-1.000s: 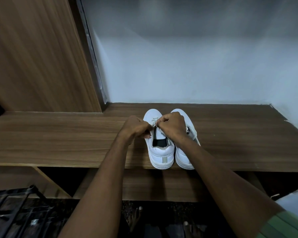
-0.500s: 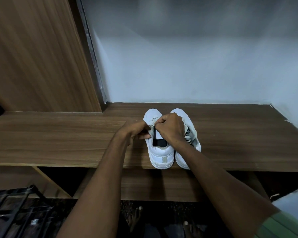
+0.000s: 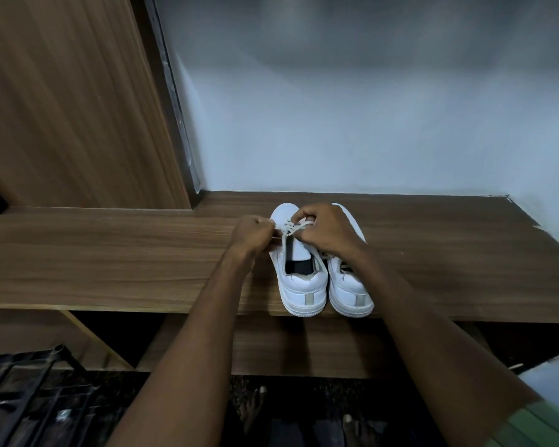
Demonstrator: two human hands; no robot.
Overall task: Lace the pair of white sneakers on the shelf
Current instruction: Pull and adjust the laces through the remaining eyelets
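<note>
Two white sneakers stand side by side on the wooden shelf (image 3: 110, 259), heels toward me at its front edge. Over the left sneaker (image 3: 300, 285), my left hand (image 3: 251, 235) pinches one end of the white lace (image 3: 296, 228) at the shoe's left side. My right hand (image 3: 328, 230) pinches the other lace end above the eyelets near the toe. The tongue and dark opening of the left sneaker show below my hands. The right sneaker (image 3: 350, 291) lies partly under my right wrist, with laces showing.
A wooden side panel (image 3: 71, 101) rises at the left and a pale wall (image 3: 352, 124) stands behind the shelf. A black metal rack (image 3: 29, 398) sits low at the left. A lower shelf board (image 3: 304, 346) runs beneath. Bare feet show on the dark floor.
Both hands have shifted up toward the toe of the left sneaker, and the lace is now drawn taut between them. The sneakers have stayed in place.
</note>
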